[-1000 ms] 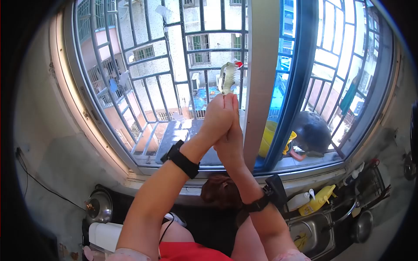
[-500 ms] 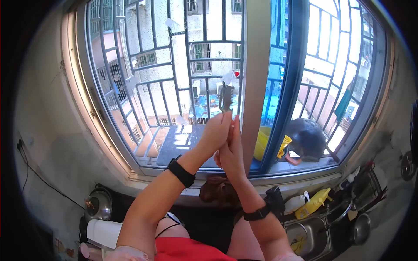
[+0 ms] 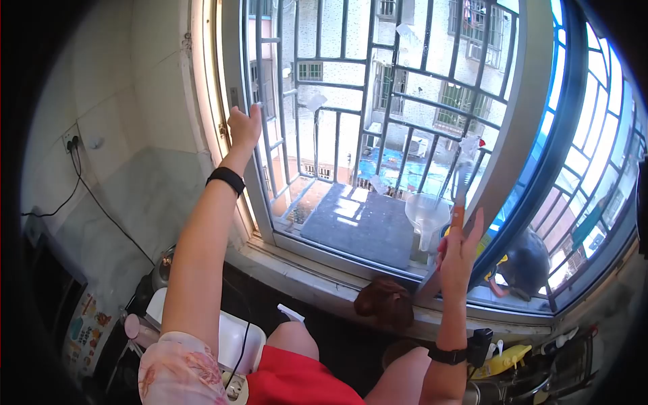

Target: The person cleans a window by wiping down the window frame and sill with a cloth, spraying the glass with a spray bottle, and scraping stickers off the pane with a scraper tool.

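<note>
My left hand [image 3: 244,128] is closed on the left upright of the window sash [image 3: 237,74], thumb raised. My right hand [image 3: 459,253] is closed around the orange-brown handle of a tool with a narrow toothed head [image 3: 464,179]; the exact kind is unclear. The tool points upward near the sash's right upright [image 3: 516,121], with one finger stretched out beside it. A translucent plastic scoop or jug [image 3: 427,214] shows near the right hand, by the glass. A dark strap is on each wrist.
Metal bars [image 3: 368,81] stand outside the glass. A reddish-brown bundle [image 3: 388,302] lies at the sill. A dark wok-like bowl [image 3: 528,263] sits outside at right. A yellow bottle [image 3: 503,361] stands by the sink. Black cords [image 3: 111,216] hang down the left wall.
The hands were together in front of the glass. Now the left has moved to the sash's left upright, and the right holds the tool alone. The view has turned left.
</note>
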A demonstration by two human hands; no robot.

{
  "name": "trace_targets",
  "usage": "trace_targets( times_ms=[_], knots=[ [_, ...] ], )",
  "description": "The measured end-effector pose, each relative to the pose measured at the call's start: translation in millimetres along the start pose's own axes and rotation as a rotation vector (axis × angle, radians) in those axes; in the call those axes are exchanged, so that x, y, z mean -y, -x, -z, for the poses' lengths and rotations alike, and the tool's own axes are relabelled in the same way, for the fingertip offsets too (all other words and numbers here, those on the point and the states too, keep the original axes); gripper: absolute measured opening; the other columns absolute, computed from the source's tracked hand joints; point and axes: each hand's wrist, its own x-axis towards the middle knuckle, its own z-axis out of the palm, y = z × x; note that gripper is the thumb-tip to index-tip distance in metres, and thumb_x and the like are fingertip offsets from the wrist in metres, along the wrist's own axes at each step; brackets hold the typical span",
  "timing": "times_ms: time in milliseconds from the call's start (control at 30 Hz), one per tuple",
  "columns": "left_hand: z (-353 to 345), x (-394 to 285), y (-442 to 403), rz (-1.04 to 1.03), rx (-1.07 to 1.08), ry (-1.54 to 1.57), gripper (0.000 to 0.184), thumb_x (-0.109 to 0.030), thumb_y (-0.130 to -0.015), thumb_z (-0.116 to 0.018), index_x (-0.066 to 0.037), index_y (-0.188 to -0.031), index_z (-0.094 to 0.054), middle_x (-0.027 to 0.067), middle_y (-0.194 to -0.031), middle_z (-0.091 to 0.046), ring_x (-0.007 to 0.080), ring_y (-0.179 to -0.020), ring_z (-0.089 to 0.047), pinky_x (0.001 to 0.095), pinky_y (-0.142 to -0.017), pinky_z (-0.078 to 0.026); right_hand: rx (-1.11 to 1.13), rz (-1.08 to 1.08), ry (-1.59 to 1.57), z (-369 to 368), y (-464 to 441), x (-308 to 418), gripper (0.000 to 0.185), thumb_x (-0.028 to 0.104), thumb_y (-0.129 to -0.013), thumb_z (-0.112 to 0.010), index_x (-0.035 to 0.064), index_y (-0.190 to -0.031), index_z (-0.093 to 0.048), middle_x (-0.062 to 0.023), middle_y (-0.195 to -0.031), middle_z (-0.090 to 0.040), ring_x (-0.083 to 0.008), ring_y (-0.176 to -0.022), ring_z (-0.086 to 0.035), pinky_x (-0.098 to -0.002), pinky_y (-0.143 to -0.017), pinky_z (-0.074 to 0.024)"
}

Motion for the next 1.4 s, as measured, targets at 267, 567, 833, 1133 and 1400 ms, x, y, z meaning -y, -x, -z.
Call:
trace_targets(
  times_ms=[267, 567, 833, 1133, 1400],
  knots=[
    [-35.2, 51.9, -29.8, -0.036, -0.061, -0.229, 0.114, -0.078, -0.056, -0.074, 0.011, -0.123, -0.046, 0.0308, -0.115, -0.059, 0.0456, -0.106, -0.060, 0.0532, -0.094, -0.045, -0.090, 0.648, 0.828, 2.8, 6.6, -8.6, 0.054, 0.006, -0.091, -0.054, 0.0046, -0.144, -0.042, -0.0182, -0.086, -0.054, -0.0336, -0.077, -0.056, -0.0441, -0.070, -0.0454],
    [-13.7, 78.8, -44.4, 0.001, 0.248, 0.068, 0.092, -0.071, -0.065, -0.076, 0.004, -0.113, -0.054, 0.0195, -0.105, -0.066, 0.0304, -0.101, -0.065, 0.0399, -0.089, -0.050, -0.275, 0.639, 1.067, -30.7, -2.2, -7.7, 0.061, 0.004, -0.090, -0.057, 0.0083, -0.147, -0.038, -0.0169, -0.070, -0.057, -0.0323, -0.063, -0.060, -0.0434, -0.059, -0.0470],
    [-31.3, 86.2, -28.2, -0.009, 0.069, 0.249, 0.087, -0.067, -0.072, -0.072, 0.004, -0.116, -0.052, 0.0220, -0.111, -0.062, 0.0344, -0.106, -0.059, 0.0418, -0.096, -0.044, -0.319, 0.601, 1.199, -45.8, -2.6, -15.1, 0.060, 0.008, -0.089, -0.059, 0.0086, -0.146, -0.041, -0.0182, -0.067, -0.059, -0.0342, -0.060, -0.063, -0.0447, -0.057, -0.0514],
    [-37.2, 89.9, -24.5, -0.026, 0.013, 0.325, 0.071, -0.063, -0.075, -0.072, -0.001, -0.106, -0.057, 0.0157, -0.099, -0.066, 0.0283, -0.092, -0.064, 0.0389, -0.087, -0.048, -0.380, 0.642, 1.122, -56.3, -7.8, -20.3, 0.056, 0.011, -0.090, -0.059, 0.0098, -0.144, -0.043, -0.0194, -0.071, -0.064, -0.0355, -0.062, -0.064, -0.0454, -0.058, -0.0513],
    [-32.9, 85.7, -24.0, -0.034, 0.055, 0.351, 0.069, -0.062, -0.076, -0.072, -0.001, -0.105, -0.058, 0.0149, -0.098, -0.067, 0.0283, -0.093, -0.064, 0.0384, -0.087, -0.048, -0.404, 0.645, 1.063, -58.5, -8.8, -10.9, 0.051, 0.010, -0.092, -0.057, 0.0052, -0.142, -0.046, -0.0204, -0.069, -0.062, -0.0357, -0.062, -0.064, -0.0446, -0.059, -0.0503]
  ],
)
